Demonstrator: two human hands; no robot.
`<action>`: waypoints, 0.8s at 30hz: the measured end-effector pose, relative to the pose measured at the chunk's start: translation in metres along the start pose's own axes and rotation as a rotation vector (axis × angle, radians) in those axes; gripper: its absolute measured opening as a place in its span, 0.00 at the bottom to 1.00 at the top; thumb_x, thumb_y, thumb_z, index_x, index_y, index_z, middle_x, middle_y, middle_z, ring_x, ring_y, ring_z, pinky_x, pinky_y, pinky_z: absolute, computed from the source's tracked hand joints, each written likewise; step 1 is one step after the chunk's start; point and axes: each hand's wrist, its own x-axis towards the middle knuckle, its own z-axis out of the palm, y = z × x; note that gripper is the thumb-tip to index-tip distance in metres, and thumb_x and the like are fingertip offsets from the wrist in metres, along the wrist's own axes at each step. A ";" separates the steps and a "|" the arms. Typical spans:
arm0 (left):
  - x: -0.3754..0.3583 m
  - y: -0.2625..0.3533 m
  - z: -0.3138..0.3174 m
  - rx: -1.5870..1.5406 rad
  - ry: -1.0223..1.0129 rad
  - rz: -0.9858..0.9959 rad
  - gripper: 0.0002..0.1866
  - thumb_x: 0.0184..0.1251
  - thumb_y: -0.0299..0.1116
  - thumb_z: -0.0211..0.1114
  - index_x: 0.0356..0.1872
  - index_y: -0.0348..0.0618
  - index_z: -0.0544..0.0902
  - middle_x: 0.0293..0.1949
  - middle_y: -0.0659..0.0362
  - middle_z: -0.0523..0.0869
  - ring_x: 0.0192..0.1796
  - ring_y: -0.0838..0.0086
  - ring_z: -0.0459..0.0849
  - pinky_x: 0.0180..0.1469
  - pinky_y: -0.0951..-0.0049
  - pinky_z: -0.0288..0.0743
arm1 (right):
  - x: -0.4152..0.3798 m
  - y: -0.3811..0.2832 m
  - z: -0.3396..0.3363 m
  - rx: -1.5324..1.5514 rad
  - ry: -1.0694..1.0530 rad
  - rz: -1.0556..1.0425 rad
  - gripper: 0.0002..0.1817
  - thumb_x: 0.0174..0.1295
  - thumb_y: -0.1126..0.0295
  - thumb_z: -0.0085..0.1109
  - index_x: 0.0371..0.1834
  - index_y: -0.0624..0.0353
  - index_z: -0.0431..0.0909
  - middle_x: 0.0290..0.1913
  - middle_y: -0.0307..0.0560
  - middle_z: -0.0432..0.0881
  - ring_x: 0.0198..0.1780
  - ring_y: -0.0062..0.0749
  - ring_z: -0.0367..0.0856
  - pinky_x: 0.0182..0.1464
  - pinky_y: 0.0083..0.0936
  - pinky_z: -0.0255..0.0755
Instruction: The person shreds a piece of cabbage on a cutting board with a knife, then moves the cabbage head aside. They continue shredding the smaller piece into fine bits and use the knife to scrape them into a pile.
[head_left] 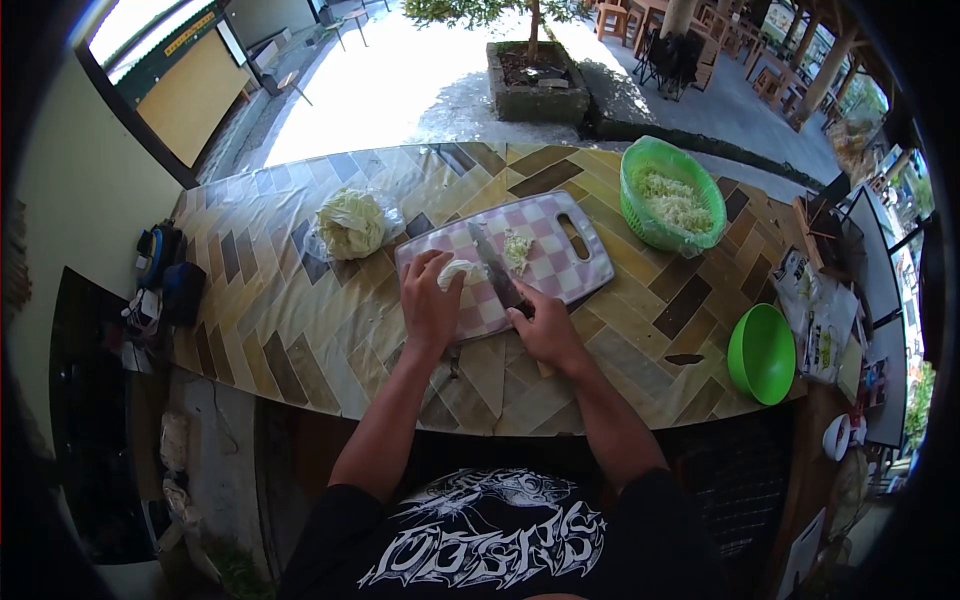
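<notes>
A pink-and-white checked cutting board (pixel 585 275) lies at the middle of the table. On its left part, my left hand (pixel 430 300) is closed on a pale piece of cabbage (pixel 460 272). My right hand (pixel 547 325) grips a knife (pixel 497 270) by its handle, the blade pointing away from me beside the cabbage piece. Just right of the blade sits a small heap of shredded cabbage (pixel 517 252). A larger cabbage (pixel 350 225) rests on clear plastic, left of the board.
A green basket (pixel 632 215) lined with plastic holds shredded cabbage at the back right. An unused-looking green bowl (pixel 760 355) stands near the right edge, with plastic packages (pixel 815 320) beyond it. Dark bags (pixel 182 292) are at the left edge of the tiled-pattern table (pixel 300 340).
</notes>
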 end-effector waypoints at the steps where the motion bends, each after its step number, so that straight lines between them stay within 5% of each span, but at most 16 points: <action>1: 0.000 -0.003 0.000 0.029 -0.008 -0.003 0.18 0.69 0.32 0.77 0.57 0.39 0.91 0.59 0.50 0.90 0.61 0.51 0.88 0.66 0.55 0.81 | 0.000 0.001 0.000 -0.013 0.006 -0.019 0.31 0.71 0.70 0.66 0.74 0.78 0.76 0.66 0.78 0.85 0.70 0.64 0.85 0.74 0.42 0.77; 6: 0.004 0.009 -0.005 -0.116 -0.233 -0.137 0.21 0.69 0.38 0.80 0.57 0.38 0.91 0.58 0.47 0.90 0.60 0.49 0.88 0.66 0.55 0.80 | 0.000 0.001 0.000 -0.039 0.011 -0.042 0.31 0.71 0.70 0.66 0.73 0.78 0.76 0.63 0.78 0.86 0.66 0.66 0.87 0.71 0.44 0.79; 15: 0.011 0.011 -0.011 0.108 -0.201 -0.127 0.24 0.68 0.38 0.80 0.62 0.41 0.91 0.57 0.47 0.88 0.61 0.51 0.87 0.66 0.55 0.79 | 0.000 0.009 0.002 -0.050 -0.001 -0.047 0.30 0.71 0.70 0.66 0.74 0.75 0.77 0.58 0.78 0.88 0.61 0.61 0.91 0.65 0.41 0.81; 21: -0.002 0.007 0.002 0.312 0.135 0.077 0.20 0.69 0.36 0.78 0.60 0.44 0.93 0.61 0.50 0.88 0.64 0.51 0.85 0.72 0.54 0.73 | -0.003 -0.011 -0.003 -0.017 -0.030 -0.026 0.31 0.69 0.72 0.65 0.75 0.72 0.77 0.54 0.79 0.88 0.57 0.68 0.90 0.62 0.47 0.81; 24: -0.002 -0.001 0.002 0.225 -0.003 0.169 0.17 0.71 0.34 0.75 0.58 0.45 0.94 0.61 0.53 0.89 0.64 0.52 0.85 0.74 0.54 0.71 | -0.006 -0.010 -0.002 -0.061 -0.030 -0.052 0.32 0.69 0.73 0.64 0.77 0.70 0.75 0.55 0.78 0.88 0.57 0.67 0.90 0.62 0.44 0.81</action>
